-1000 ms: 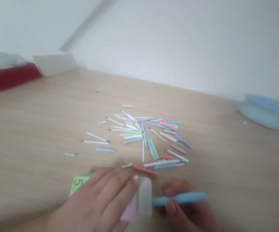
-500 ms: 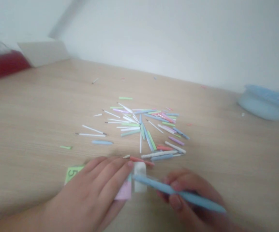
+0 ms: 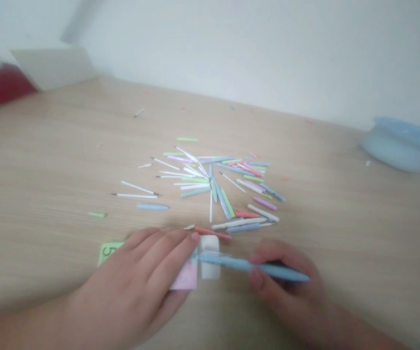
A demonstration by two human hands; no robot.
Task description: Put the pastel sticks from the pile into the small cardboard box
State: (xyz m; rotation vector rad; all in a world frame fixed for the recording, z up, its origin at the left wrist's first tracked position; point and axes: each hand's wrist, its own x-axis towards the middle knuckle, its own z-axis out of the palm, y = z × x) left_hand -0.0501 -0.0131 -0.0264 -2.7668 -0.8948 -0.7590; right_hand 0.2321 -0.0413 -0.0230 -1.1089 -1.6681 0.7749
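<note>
Pinching a light-blue pen (image 3: 231,263) in the right hand (image 3: 293,279)

Thumb and fingers close around its middle; one smooth, tapered end points right, the other crosses a white, round-cornered block (image 3: 210,270). The left hand (image 3: 147,272) lies palm-down over a green-and-pink piece (image 3: 185,278); whether it grips is unclear. Slender pen parts (image 3: 225,199) litter the wood-grained tabletop (image 3: 42,170).

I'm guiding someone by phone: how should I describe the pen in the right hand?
On the wooden tabletop, look to the near side for the right hand. The blue pen is the one held there, while other blue pieces lie loose farther back.
</note>
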